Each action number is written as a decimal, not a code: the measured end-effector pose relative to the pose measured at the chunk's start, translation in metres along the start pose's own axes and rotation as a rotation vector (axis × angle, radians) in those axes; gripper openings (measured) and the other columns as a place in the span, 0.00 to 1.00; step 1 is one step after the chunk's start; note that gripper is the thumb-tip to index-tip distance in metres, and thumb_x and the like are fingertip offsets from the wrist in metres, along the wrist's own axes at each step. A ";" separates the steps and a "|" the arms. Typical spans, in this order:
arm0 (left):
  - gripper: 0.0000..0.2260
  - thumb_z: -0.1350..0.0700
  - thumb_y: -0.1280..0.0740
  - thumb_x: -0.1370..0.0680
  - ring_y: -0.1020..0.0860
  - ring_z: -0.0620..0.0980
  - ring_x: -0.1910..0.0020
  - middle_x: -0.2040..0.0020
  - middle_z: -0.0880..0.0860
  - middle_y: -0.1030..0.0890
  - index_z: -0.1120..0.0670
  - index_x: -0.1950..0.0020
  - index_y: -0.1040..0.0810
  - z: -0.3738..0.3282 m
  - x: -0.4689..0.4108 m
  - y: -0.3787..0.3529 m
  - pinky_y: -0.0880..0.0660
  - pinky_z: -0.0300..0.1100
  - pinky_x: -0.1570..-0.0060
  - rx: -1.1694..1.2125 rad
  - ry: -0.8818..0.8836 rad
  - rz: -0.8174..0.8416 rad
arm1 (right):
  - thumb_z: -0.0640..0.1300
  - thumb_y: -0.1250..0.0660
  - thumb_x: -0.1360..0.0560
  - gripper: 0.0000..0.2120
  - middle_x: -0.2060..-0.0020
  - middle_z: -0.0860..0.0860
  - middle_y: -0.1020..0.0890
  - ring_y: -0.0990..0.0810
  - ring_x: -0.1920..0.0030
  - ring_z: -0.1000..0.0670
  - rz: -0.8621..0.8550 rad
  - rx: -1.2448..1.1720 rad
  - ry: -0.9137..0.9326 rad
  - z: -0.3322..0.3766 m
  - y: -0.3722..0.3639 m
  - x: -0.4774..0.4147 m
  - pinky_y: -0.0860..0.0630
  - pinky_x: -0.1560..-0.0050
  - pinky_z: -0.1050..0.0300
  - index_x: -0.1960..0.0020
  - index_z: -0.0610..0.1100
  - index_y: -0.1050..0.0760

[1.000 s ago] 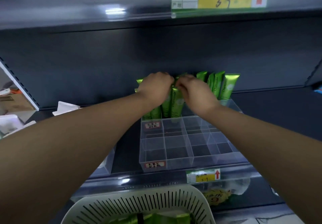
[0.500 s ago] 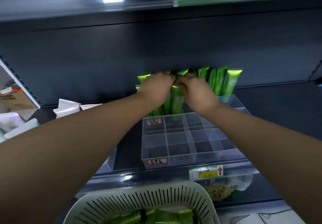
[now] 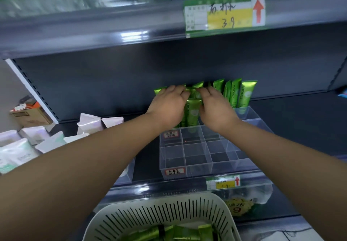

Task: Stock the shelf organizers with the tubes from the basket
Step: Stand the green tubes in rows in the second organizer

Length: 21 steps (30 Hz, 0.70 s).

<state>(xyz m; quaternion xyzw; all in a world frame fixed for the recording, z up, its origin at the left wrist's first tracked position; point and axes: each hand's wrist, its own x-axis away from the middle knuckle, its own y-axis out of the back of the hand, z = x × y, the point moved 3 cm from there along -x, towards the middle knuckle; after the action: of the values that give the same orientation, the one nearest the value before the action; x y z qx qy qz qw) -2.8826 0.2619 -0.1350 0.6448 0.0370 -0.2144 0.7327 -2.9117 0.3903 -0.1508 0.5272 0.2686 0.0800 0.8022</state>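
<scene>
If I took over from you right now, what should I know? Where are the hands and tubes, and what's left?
Left hand: fingers curled on the tops of the green tubes at the back of the clear organizer.
Right hand: pinches the tube tops right beside it.
Done: the back row holds upright tubes.
Left: the front compartments are empty, and loose tubes lie in the white basket below the shelf.

The green tubes (image 3: 193, 111) have a glossy, foil-like sheen. The shelf organizer (image 3: 198, 161) is clear, smooth plastic (its dividers too). The slotted basket (image 3: 169, 206), near, looks matt cream plastic. The dark shelf edge (image 3: 93, 40) above is smooth, reflective metal; far left, a cardboard box (image 3: 32, 118) looks matt.
</scene>
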 end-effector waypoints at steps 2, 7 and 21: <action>0.24 0.59 0.40 0.23 0.38 0.53 0.29 0.27 0.53 0.37 0.54 0.27 0.37 -0.004 0.005 0.004 0.43 0.45 0.30 -0.011 0.017 0.012 | 0.44 0.38 0.25 0.26 0.32 0.44 0.34 0.35 0.32 0.42 0.025 0.055 -0.025 0.003 0.002 0.005 0.35 0.35 0.47 0.28 0.43 0.40; 0.27 0.53 0.40 0.23 0.45 0.54 0.25 0.25 0.54 0.41 0.54 0.25 0.43 -0.011 0.020 0.016 0.48 0.50 0.26 -0.070 0.059 0.058 | 0.53 0.41 0.23 0.31 0.24 0.48 0.50 0.52 0.24 0.45 0.111 0.144 -0.066 0.017 0.006 0.020 0.46 0.28 0.42 0.25 0.48 0.49; 0.33 0.45 0.40 0.23 0.53 0.56 0.23 0.23 0.54 0.50 0.52 0.23 0.51 -0.033 0.078 0.053 0.54 0.55 0.25 -0.075 0.162 0.073 | 0.58 0.42 0.24 0.35 0.24 0.51 0.58 0.59 0.24 0.45 0.151 0.151 -0.071 0.048 0.032 0.076 0.54 0.26 0.40 0.24 0.51 0.56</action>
<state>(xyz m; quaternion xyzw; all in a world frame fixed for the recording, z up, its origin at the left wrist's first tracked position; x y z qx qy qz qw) -2.7853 0.2770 -0.1166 0.6330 0.0804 -0.1330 0.7584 -2.8181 0.3966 -0.1338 0.6072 0.2050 0.1010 0.7610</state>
